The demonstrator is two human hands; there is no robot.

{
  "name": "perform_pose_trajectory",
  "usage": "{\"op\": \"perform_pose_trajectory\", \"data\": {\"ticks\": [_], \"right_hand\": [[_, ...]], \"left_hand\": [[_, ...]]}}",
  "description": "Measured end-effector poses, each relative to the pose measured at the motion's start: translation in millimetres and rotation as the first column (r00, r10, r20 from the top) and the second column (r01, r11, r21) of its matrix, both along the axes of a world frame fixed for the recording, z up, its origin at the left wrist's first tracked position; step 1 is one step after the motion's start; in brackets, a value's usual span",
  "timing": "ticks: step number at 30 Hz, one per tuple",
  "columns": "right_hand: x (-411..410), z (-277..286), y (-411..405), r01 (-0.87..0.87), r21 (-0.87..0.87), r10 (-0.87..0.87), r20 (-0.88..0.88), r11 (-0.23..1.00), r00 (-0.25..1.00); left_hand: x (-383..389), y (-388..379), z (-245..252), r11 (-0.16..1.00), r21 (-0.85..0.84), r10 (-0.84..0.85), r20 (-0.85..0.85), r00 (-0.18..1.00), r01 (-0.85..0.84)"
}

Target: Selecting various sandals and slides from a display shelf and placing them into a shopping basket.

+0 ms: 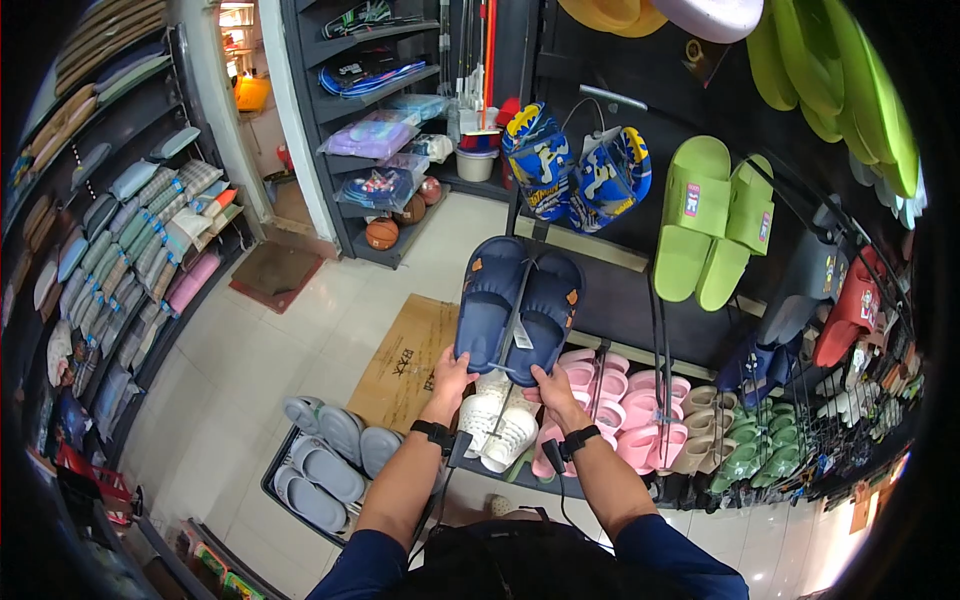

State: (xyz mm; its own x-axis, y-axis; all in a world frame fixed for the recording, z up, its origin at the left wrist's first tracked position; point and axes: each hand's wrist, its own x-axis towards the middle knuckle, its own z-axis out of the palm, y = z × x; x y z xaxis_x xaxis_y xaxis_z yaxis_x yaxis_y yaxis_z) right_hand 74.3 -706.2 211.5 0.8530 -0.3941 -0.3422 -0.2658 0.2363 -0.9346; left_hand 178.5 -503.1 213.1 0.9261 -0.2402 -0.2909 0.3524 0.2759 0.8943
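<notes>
A pair of navy slide sandals (491, 300) with small orange motifs is in front of me at the wire rack hook, with a white tag (523, 335) between the two. My left hand (453, 380) grips the heel end of the left sandal. At the heel of the right sandal, my right hand (553, 388) has its thumb on the sole. Part of the hook runs down between the pair; whether they hang on it I cannot tell. White lace-up shoes (499, 431) sit just below my hands.
Pink clogs (637, 412) and green clogs (750, 450) line the low shelf at right. Green slides (694, 217) and Batman-print slippers (574, 176) hang above. Grey slides fill a black crate (270, 491) at lower left, near a flattened cardboard box (401, 360) on the floor.
</notes>
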Motion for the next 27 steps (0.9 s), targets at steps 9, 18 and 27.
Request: {"op": "perform_pose_trajectory", "data": {"ticks": [9, 18, 27], "right_hand": [[12, -23, -21, 0.107, -0.003, -0.107, -0.046, 0.994, 0.993], [-43, -25, 13, -0.342, 0.081, 0.351, -0.168, 0.936, 0.921], [-102, -31, 74, -0.558, 0.072, 0.561, -0.182, 0.827, 0.808]], "left_hand": [[3, -11, -7, 0.998, 0.054, -0.009, -0.099, 0.995, 0.014], [-69, 66, -7, 0.962, 0.018, -0.271, -0.010, 0.963, 0.271], [-193, 206, -21, 0.988, 0.077, -0.122, -0.107, 0.987, 0.130]]}}
